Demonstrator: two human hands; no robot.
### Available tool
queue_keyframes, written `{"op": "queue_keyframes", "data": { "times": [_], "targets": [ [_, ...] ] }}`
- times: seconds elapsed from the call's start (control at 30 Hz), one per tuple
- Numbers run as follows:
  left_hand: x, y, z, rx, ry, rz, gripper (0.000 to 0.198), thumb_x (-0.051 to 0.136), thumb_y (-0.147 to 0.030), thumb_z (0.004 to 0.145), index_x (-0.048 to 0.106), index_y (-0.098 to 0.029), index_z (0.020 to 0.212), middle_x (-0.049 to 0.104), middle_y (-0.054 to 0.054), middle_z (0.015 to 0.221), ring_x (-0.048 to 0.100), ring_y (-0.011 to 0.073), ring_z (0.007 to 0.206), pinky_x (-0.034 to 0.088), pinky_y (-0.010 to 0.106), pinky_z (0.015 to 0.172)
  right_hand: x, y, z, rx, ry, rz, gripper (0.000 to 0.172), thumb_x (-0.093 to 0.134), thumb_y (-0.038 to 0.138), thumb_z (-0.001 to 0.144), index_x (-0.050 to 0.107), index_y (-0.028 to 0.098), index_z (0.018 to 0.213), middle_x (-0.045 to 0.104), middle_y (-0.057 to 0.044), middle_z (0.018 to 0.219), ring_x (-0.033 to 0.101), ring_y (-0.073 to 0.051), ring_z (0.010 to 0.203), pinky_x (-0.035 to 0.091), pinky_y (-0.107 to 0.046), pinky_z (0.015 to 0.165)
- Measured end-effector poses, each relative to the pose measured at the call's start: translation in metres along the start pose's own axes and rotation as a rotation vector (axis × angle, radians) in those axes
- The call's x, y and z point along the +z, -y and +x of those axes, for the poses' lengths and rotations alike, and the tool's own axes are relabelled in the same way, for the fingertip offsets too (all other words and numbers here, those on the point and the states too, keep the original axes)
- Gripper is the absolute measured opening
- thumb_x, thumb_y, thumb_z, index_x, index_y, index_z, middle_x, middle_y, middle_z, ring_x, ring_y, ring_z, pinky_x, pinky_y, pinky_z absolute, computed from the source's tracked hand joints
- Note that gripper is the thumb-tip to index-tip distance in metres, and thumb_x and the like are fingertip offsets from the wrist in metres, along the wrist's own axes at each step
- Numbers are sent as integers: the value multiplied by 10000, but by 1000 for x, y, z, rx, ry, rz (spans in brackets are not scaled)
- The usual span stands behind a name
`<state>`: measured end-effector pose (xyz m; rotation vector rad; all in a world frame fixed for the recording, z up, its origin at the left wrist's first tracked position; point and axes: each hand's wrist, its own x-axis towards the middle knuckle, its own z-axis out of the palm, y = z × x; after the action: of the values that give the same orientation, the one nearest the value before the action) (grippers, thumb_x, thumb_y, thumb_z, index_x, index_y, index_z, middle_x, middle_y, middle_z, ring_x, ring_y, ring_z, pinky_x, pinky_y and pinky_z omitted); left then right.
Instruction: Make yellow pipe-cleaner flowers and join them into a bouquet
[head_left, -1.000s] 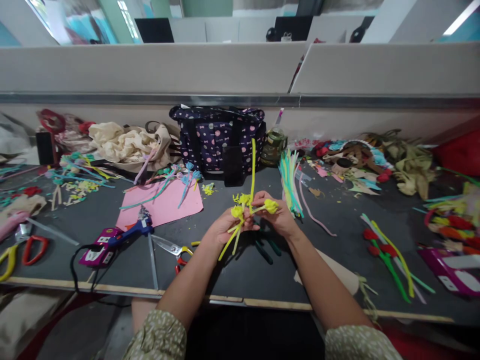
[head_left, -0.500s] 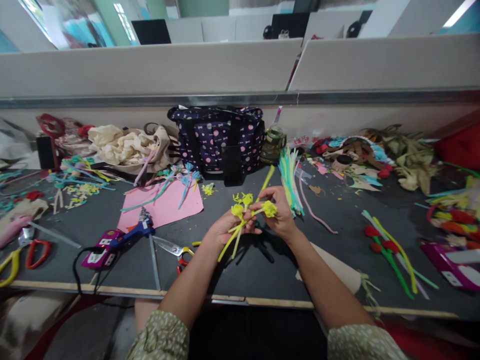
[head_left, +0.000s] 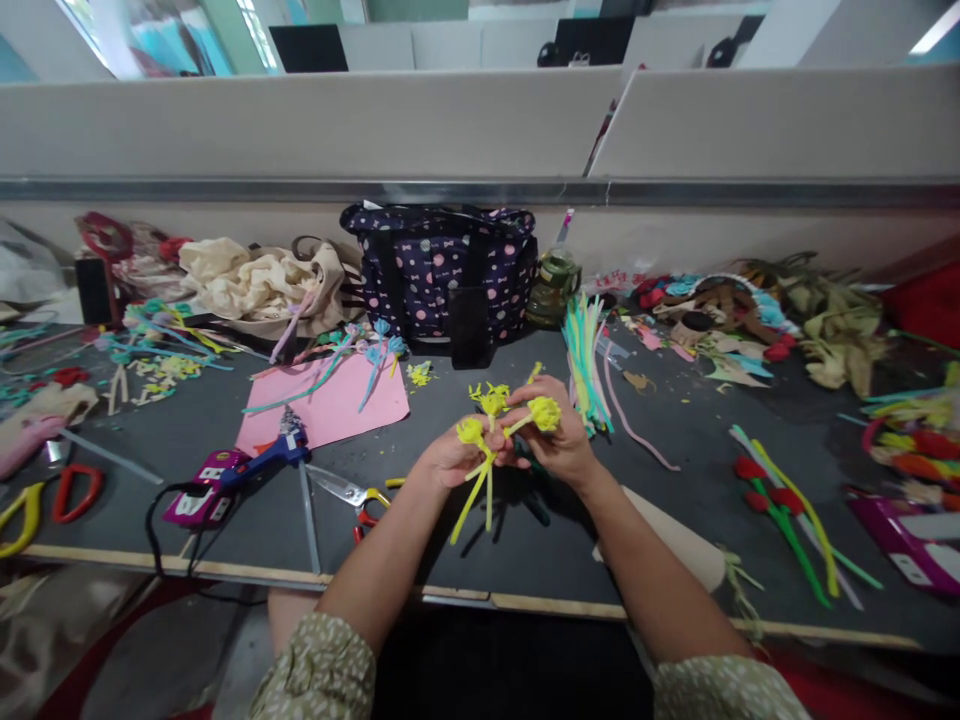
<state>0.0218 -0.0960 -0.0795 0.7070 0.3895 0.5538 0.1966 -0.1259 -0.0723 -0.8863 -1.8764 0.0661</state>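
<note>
Yellow pipe-cleaner flowers with fluffy heads are held over the middle of the dark table. My left hand is closed round their stems, which stick out below it toward me. My right hand pinches another yellow pipe-cleaner flower, its head facing left hand's cluster and its stem meeting the others. A yellow stem end shows above the right fingers. Some fingertips are hidden behind the stems. Beneath the hands lies a dark tool, mostly covered.
To the left lie scissors, a blue glue gun and pink paper. Behind stand a patterned bag, a phone and a green jar. Loose pipe cleaners and red flowers lie to the right.
The left-hand flowers have turned, so their stems point more steeply toward me. The yellow stem end above my right hand shows less. The view has shifted slightly.
</note>
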Motion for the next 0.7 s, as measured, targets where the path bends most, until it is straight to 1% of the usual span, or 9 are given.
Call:
{"op": "queue_keyframes", "data": {
  "times": [0.1,0.17,0.23,0.3,0.37,0.47,0.53,0.6,0.7],
  "targets": [
    [-1,1,1,47,-15,35,297,861,-279,522,617,-113,551,590,-7,546,520,86,475,547,395,784,1,1,0,13,-7,14,181,573,147,850,697,269,901,656,-40,927,618,-219,942,445,-474,972],
    [-2,1,1,75,-29,56,274,846,-267,525,611,-128,529,577,-12,518,527,92,485,535,372,794,2,4,-1,47,-3,36,175,569,148,852,696,258,898,658,-47,890,621,-220,903,499,-424,870],
    [-1,-1,1,104,-60,81,247,829,-257,533,613,-138,519,572,-13,512,532,95,503,525,341,784,2,7,-1,100,6,56,161,564,161,861,692,248,907,662,-52,874,626,-214,852,519,-378,777],
    [2,-3,0,129,-105,121,226,821,-254,530,627,-137,523,581,-5,542,533,92,520,508,289,710,2,10,-2,159,24,59,140,562,183,873,688,241,885,667,-54,859,628,-210,818,519,-361,738],
    [5,-5,0,164,-158,160,226,826,-254,510,639,-129,523,582,1,569,524,87,528,458,240,612,2,11,-3,214,40,54,134,560,204,880,688,236,854,667,-56,839,624,-210,793,517,-353,711],
    [9,-7,0,249,-240,202,249,846,-266,495,647,-118,520,566,-3,570,505,77,536,395,211,560,3,12,-4,267,38,40,122,569,219,876,687,228,847,652,-53,806,603,-199,742,505,-329,646],
    [10,-6,0,327,-290,234,247,853,-273,509,661,-121,541,573,-5,584,498,75,546,387,212,567,3,13,-5,289,18,24,113,572,222,876,683,226,854,643,-50,813,594,-189,728,496,-310,618],
    [12,-5,-1,404,-332,282,227,850,-272,535,677,-128,567,597,3,619,526,91,586,409,226,602,3,14,-5,309,4,1,109,574,232,879,681,228,858,635,-45,809,577,-175,694,481,-290,582],
    [15,-5,-4,517,-398,388,187,831,-273,584,695,-145,598,632,22,667,592,147,712,454,275,731,2,18,-3,330,-5,-52,103,590,244,876,685,228,841,614,-24,738,522,-153,610,448,-276,546]
  ]
}}
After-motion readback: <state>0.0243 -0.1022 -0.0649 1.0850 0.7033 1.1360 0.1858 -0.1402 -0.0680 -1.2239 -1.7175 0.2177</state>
